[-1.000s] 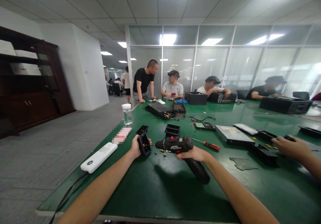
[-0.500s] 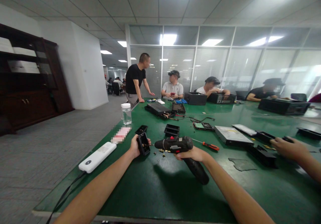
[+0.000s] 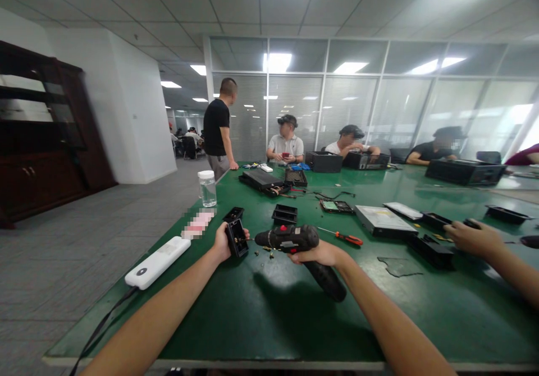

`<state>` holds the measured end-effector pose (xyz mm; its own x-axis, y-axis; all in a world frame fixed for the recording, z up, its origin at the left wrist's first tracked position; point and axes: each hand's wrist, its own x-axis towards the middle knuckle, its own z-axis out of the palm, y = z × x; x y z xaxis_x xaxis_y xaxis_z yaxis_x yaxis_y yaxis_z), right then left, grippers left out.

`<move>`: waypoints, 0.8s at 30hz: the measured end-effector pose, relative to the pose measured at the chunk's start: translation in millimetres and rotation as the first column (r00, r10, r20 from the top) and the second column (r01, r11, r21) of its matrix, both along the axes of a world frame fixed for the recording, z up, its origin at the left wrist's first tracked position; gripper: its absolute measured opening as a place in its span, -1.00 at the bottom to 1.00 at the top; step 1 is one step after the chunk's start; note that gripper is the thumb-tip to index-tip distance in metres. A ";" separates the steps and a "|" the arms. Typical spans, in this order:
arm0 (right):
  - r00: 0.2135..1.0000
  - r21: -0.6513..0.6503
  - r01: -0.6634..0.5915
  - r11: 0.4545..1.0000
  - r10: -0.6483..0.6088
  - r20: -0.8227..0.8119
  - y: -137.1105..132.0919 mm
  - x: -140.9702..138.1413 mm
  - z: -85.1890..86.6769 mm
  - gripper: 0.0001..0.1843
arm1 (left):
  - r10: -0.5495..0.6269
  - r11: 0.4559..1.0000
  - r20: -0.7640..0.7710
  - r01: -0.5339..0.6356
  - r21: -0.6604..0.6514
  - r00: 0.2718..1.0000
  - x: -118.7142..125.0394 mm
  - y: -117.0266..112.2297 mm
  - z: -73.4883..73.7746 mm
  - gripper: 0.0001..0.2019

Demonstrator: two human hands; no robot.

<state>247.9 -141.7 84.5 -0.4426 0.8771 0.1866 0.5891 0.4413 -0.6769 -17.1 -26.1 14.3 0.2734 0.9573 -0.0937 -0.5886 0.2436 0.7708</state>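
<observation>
My left hand (image 3: 222,242) grips a small black plastic housing (image 3: 237,238), tilted so its open side faces right. My right hand (image 3: 318,254) is wrapped around the handle of a black cordless drill (image 3: 290,238) with red buttons. The drill's nose points left at the housing, its bit at or just inside the open side; contact is too small to make out. Several small brass-coloured pieces (image 3: 270,256) lie on the green table (image 3: 236,320) below the drill's nose. Behind the housing lies another black part (image 3: 233,214).
A black divided tray (image 3: 284,214), an orange-handled screwdriver (image 3: 348,238), a silver drive (image 3: 384,221) and a glass-like shard (image 3: 398,266) lie ahead and right. At left are a white power bank (image 3: 158,262) and a clear jar (image 3: 207,188). A co-worker's hand (image 3: 478,239) works at right.
The view has shifted slightly. My hands keep hold of the housing and the drill in nearly the same pose. The standing person across the table has straightened up and turned away.
</observation>
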 end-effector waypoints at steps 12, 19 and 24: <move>0.919 -0.266 -0.343 0.901 0.263 -0.295 -6.5 -6.5 7.7 -0.88 | -0.028 0.996 -0.014 0.029 0.084 0.999 -1.4 2.1 -5.2 -0.51; 0.900 -0.270 -0.378 0.886 0.282 -0.332 -4.3 -3.8 5.3 -0.82 | -0.030 0.997 -0.025 0.031 0.068 0.999 -1.0 0.9 -4.5 -0.51; 0.913 -0.274 -0.353 0.894 0.266 -0.309 -3.7 -3.6 5.9 -0.83 | -0.012 0.999 -0.011 0.013 0.035 1.000 1.0 -3.8 0.6 -0.52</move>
